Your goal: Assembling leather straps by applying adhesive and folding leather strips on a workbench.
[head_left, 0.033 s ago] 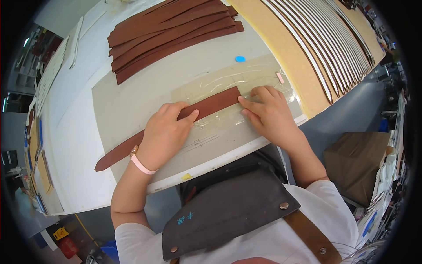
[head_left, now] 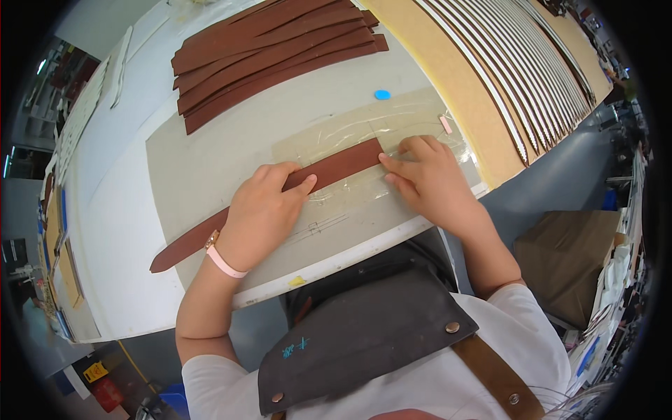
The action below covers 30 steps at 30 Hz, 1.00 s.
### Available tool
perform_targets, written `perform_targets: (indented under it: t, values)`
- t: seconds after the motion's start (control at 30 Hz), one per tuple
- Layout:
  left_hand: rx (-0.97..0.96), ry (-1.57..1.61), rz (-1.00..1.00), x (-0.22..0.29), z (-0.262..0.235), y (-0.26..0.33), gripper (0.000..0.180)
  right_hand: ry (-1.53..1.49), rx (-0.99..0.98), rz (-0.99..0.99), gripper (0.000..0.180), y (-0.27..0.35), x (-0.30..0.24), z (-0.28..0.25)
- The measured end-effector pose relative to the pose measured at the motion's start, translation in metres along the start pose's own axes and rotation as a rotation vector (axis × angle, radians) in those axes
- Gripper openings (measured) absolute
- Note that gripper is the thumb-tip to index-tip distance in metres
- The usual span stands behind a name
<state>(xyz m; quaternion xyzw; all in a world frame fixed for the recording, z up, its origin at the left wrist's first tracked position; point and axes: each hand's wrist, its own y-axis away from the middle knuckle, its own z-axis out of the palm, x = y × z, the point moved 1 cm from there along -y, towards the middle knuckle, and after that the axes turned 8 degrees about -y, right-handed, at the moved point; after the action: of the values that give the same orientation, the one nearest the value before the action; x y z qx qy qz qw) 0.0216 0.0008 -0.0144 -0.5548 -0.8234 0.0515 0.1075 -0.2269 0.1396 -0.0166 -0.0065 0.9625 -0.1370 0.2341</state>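
Two bare hands press one long brown leather strap (head_left: 266, 206) flat on a grey work mat (head_left: 203, 161). Its long axis runs diagonally, from low at the person's left up toward the right. Left hand (head_left: 262, 210) lies palm-down over the strap's middle, fingers spread. Right hand (head_left: 427, 178) rests fingers-flat at the strap's squared upper end, on clear plastic film (head_left: 364, 129). Neither hand grips. More brown straps (head_left: 273, 59) lie stacked well beyond.

Bare mat (head_left: 203, 168) open left of both hands; stack of brown strips (head_left: 273, 52) blocks the far side, row of white-edged strips (head_left: 518, 63) crowds the right, blue disc (head_left: 381, 94) between
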Motion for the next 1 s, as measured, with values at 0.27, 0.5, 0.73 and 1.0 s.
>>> perform_targets:
  t: [0.27,0.5,0.73,1.0]
  values:
    - [-0.06,-0.052,0.014,0.0,-0.006,0.007,0.046,-0.057,-0.022,0.252,0.034,-0.081,0.04,-0.008]
    - [-0.022,-0.039,0.037,-0.003,0.0,0.009,0.047,0.113,0.055,0.145,0.015,-0.096,0.06,0.023]
    - [-0.003,-0.051,0.018,-0.007,0.003,0.014,0.043,-0.207,0.13,0.087,0.007,-0.09,0.008,0.028]
    - [-0.031,-0.002,-0.002,-0.006,0.004,0.012,0.044,-0.436,-0.205,0.108,0.011,-0.083,-0.04,0.056]
